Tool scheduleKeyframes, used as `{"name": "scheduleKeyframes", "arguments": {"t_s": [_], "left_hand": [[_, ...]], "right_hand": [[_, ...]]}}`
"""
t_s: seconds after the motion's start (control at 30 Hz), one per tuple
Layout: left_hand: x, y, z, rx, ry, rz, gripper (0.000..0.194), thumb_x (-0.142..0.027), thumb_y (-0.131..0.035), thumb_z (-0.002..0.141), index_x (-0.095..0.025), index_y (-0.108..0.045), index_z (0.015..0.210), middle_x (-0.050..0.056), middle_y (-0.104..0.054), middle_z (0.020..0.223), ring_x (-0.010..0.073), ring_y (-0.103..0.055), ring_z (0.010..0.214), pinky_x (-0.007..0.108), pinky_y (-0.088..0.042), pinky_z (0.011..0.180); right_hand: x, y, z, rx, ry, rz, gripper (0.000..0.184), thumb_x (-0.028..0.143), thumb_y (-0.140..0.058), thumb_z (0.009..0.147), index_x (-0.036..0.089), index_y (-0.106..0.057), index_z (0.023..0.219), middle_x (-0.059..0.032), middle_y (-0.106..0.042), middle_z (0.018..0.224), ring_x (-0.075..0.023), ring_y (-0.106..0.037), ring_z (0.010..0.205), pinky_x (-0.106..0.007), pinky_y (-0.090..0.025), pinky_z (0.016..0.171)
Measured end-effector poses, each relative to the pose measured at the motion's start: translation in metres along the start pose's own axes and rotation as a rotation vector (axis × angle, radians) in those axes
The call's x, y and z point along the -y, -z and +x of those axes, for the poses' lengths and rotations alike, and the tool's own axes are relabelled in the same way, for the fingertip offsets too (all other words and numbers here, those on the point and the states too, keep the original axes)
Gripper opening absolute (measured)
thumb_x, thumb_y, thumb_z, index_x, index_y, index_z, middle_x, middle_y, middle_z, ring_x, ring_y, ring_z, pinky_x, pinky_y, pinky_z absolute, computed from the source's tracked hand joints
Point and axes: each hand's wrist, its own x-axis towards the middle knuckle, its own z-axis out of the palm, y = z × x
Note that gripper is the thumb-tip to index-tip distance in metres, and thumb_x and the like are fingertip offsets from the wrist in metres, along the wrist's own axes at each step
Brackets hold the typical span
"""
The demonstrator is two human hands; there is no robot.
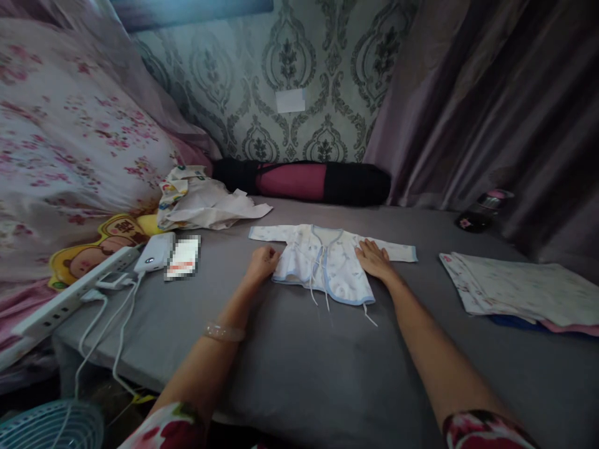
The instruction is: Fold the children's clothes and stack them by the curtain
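A small white baby shirt (299,262) with blue trim and thin white ties lies spread on the grey sheet, both sleeves stretched out sideways. At its left side edge, my left hand (263,262) is closed with curled fingers against the fabric, which it seems to pinch; the fingertips are partly hidden. My right hand (374,257) lies flat and open on the right side of the shirt, just under that sleeve. The ties hang loose down the front and past the lower hem.
Folded cloths (524,284) lie at the right, with a dark bottle (484,211) behind them. A black-and-pink roll (299,181) lies along the wall. At left are crumpled cloth (201,202), a power bank (156,251), a power strip (79,290) with cables, and a blue basket (51,424).
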Motion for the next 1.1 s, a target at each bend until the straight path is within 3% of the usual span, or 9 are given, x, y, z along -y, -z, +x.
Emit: {"name": "scheduleKeyframes", "arguments": {"t_s": [0.1, 0.2, 0.33, 0.4, 0.47, 0.63, 0.77, 0.97, 1.1], "left_hand": [[-0.002, 0.001, -0.005, 0.034, -0.012, 0.053, 0.034, -0.041, -0.049, 0.087, -0.013, -0.068, 0.083, 0.009, -0.068, 0.083, 0.0191, -0.058, 0.079, 0.028, -0.039, 0.071], [-0.006, 0.006, -0.008, 0.109, -0.028, 0.102, 0.038, -0.043, -0.047, 0.087, -0.014, -0.069, 0.078, 0.008, -0.068, 0.077, 0.0194, -0.058, 0.076, 0.028, -0.038, 0.068], [-0.010, 0.012, -0.011, 0.209, -0.018, 0.136, 0.039, -0.045, -0.047, 0.085, -0.015, -0.067, 0.070, 0.006, -0.064, 0.066, 0.0185, -0.057, 0.067, 0.026, -0.034, 0.060], [-0.010, 0.014, -0.012, 0.245, -0.013, 0.130, 0.039, -0.046, -0.047, 0.084, -0.016, -0.066, 0.066, 0.004, -0.061, 0.060, 0.0175, -0.055, 0.064, 0.025, -0.032, 0.057], [-0.010, 0.015, -0.014, 0.268, -0.011, 0.115, 0.039, -0.046, -0.048, 0.083, -0.017, -0.064, 0.063, 0.003, -0.057, 0.056, 0.0164, -0.053, 0.061, 0.025, -0.030, 0.055], [-0.007, 0.016, -0.016, 0.286, 0.003, 0.061, 0.039, -0.048, -0.051, 0.079, -0.018, -0.058, 0.056, 0.001, -0.052, 0.052, 0.0154, -0.051, 0.060, 0.025, -0.028, 0.053], [-0.003, 0.018, -0.016, 0.267, 0.023, 0.076, 0.038, -0.048, -0.052, 0.079, -0.019, -0.056, 0.056, 0.001, -0.051, 0.052, 0.0159, -0.051, 0.061, 0.024, -0.028, 0.054], [0.002, 0.027, -0.017, 0.335, 0.051, 0.064, 0.039, -0.048, -0.052, 0.081, -0.019, -0.052, 0.055, -0.001, -0.047, 0.053, 0.0151, -0.049, 0.060, 0.025, -0.027, 0.054], [0.007, 0.028, -0.018, 0.304, 0.069, 0.094, 0.029, -0.046, -0.059, 0.078, -0.019, -0.058, 0.066, 0.002, -0.058, 0.065, 0.0183, -0.054, 0.068, 0.026, -0.032, 0.059]], "right_hand": [[-0.006, 0.017, -0.007, -0.090, 0.011, 0.139, 0.044, 0.029, -0.029, 0.096, 0.015, -0.051, 0.132, -0.0109, -0.047, 0.142, -0.0174, -0.041, 0.131, -0.034, -0.030, 0.107], [-0.014, 0.028, -0.025, -0.189, -0.071, 0.148, 0.035, 0.024, -0.037, 0.092, 0.014, -0.066, 0.109, -0.0102, -0.068, 0.111, -0.0166, -0.062, 0.104, -0.025, -0.044, 0.087], [-0.012, 0.022, -0.054, 0.017, -0.188, 0.165, 0.034, 0.030, -0.041, 0.090, 0.014, -0.069, 0.081, -0.0047, -0.068, 0.065, -0.0137, -0.063, 0.058, -0.021, -0.042, 0.058], [-0.004, 0.015, -0.066, 0.063, -0.191, 0.161, 0.034, 0.032, -0.043, 0.088, 0.015, -0.069, 0.076, -0.0025, -0.064, 0.056, -0.0133, -0.060, 0.052, -0.020, -0.039, 0.053], [0.006, 0.011, -0.075, 0.025, -0.180, 0.123, 0.031, 0.034, -0.046, 0.086, 0.015, -0.069, 0.079, -0.0033, -0.066, 0.060, -0.0150, -0.062, 0.059, -0.021, -0.039, 0.055], [0.028, 0.010, -0.095, -0.055, -0.172, 0.008, 0.030, 0.035, -0.050, 0.086, 0.015, -0.062, 0.105, -0.0108, -0.070, 0.095, -0.0215, -0.064, 0.090, -0.024, -0.041, 0.069], [0.037, 0.011, -0.106, -0.013, -0.165, -0.058, 0.030, 0.033, -0.044, 0.092, 0.017, -0.054, 0.115, -0.0122, -0.068, 0.097, -0.0239, -0.064, 0.092, -0.027, -0.040, 0.071], [0.039, 0.011, -0.106, 0.015, -0.149, -0.089, 0.029, 0.033, -0.042, 0.093, 0.018, -0.053, 0.116, -0.0121, -0.067, 0.101, -0.0248, -0.063, 0.097, -0.029, -0.040, 0.074], [0.043, 0.018, -0.109, 0.022, -0.128, -0.170, 0.029, 0.033, -0.041, 0.094, 0.018, -0.055, 0.114, -0.0129, -0.065, 0.103, -0.0260, -0.062, 0.097, -0.031, -0.041, 0.076]]}}
